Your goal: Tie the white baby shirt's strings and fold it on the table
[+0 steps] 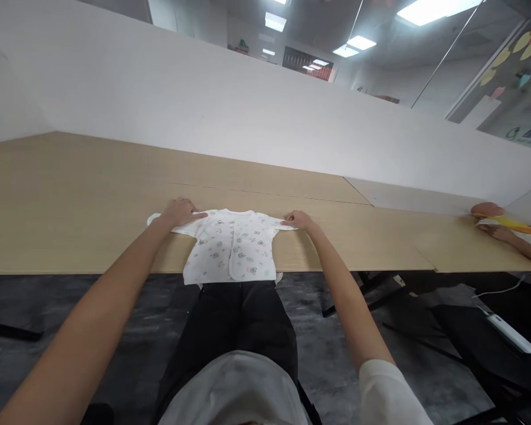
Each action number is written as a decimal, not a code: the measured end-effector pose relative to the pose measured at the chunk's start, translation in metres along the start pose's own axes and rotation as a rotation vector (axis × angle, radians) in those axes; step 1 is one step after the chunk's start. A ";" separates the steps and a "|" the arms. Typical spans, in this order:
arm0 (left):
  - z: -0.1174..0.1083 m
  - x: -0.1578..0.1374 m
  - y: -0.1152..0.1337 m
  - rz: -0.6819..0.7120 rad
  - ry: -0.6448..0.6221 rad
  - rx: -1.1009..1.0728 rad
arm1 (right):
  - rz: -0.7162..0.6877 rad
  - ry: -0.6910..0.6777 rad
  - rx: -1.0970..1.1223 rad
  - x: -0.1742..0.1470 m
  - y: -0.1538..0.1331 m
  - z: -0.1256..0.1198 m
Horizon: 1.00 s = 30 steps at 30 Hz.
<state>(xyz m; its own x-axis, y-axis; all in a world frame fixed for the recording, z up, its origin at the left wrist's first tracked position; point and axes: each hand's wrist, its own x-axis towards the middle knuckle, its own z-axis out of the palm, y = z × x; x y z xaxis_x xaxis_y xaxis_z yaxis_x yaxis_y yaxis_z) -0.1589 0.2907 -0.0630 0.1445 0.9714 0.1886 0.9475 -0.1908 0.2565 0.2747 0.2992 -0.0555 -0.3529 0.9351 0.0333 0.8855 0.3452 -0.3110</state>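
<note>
A small white baby shirt [219,248] with a scattered print lies front up on the table, its sleeves spread to both sides. Its lower hem hangs slightly past the table's front edge. My left hand [180,213] rests on the left sleeve, fingers stretched out and thumb pointing toward the shoulder; the cuff shows beyond it. At the other sleeve, my right hand [297,220] has its fingers curled and its thumb against the cloth near the cuff, closed on the sleeve.
The light wood table [92,195] runs along a white wall [248,112] with glass above. At the far right another person's arm [520,239] reaches over the table beside a yellow item. A black chair [491,342] holding a white power strip [511,333] stands at lower right.
</note>
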 end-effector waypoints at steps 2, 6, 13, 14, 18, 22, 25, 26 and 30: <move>-0.004 -0.004 -0.020 -0.063 -0.003 -0.080 | -0.002 -0.031 0.045 -0.002 0.009 0.000; -0.012 -0.014 -0.046 -0.133 0.003 -0.256 | 0.031 0.022 0.080 -0.003 0.018 -0.005; -0.007 -0.014 -0.028 -0.173 0.081 -0.324 | 0.205 0.250 -0.198 0.003 0.016 -0.013; -0.006 -0.013 -0.023 -0.190 0.096 -0.328 | 0.231 0.246 -0.262 0.005 0.016 -0.016; 0.001 -0.010 -0.015 -0.213 0.188 -0.323 | 0.264 0.244 -0.388 0.007 0.018 -0.026; 0.002 -0.012 -0.028 -0.298 0.285 -0.268 | 0.336 0.252 -0.305 0.000 0.036 -0.030; -0.003 -0.016 -0.045 -0.426 0.248 -0.224 | 0.415 0.244 -0.195 -0.012 0.056 -0.029; -0.005 -0.018 -0.052 -0.475 0.223 -0.214 | 0.428 0.242 -0.148 -0.016 0.063 -0.028; -0.011 -0.027 -0.072 -0.498 0.125 -0.272 | 0.456 0.218 0.015 -0.029 0.080 -0.020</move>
<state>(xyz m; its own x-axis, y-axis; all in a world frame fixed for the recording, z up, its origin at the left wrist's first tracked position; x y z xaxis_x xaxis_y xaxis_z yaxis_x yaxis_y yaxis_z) -0.2336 0.2765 -0.0765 -0.3502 0.9325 0.0887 0.7832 0.2395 0.5738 0.3616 0.3008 -0.0622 0.1412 0.9861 0.0875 0.9297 -0.1017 -0.3539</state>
